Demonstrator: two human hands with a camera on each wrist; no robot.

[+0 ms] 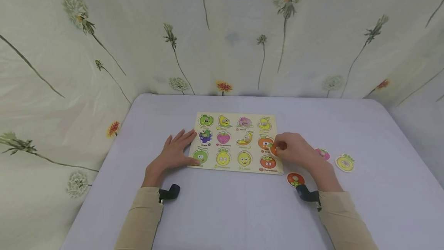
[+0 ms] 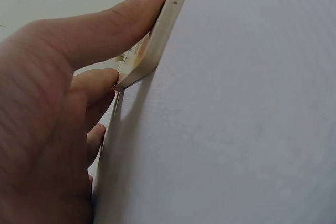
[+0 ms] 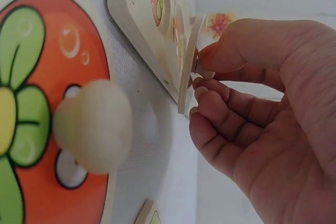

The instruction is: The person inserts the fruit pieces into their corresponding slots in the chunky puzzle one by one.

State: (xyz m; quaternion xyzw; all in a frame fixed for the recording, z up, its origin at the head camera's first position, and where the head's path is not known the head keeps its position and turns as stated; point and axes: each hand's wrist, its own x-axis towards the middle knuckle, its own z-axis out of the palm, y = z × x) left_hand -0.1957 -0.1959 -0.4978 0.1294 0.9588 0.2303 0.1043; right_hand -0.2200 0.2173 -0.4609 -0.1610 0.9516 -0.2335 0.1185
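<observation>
A wooden fruit puzzle board (image 1: 233,171) lies on the table, printed with fruit faces in rows. My left hand (image 1: 176,151) rests at its left side, fingers spread along the edge and thumb on the lower left corner. In the left wrist view the thumb (image 2: 113,32) presses on the board's face. My right hand (image 1: 295,149) pinches an orange puzzle piece (image 1: 273,150) by its knob, thumb against fingertips. That piece is tilted over the orange picture (image 1: 264,142) at the board's right side. In the right wrist view the piece (image 3: 190,66) stands nearly edge-on beside the board (image 3: 139,32).
A red persimmon piece (image 1: 295,179) with a round knob (image 3: 97,127) lies just below my right wrist. Beyond the right forearm lie a pink piece (image 1: 323,154), partly covered, and a pineapple piece (image 1: 345,163). A flowered cloth (image 1: 232,49) hangs behind the table (image 1: 222,211).
</observation>
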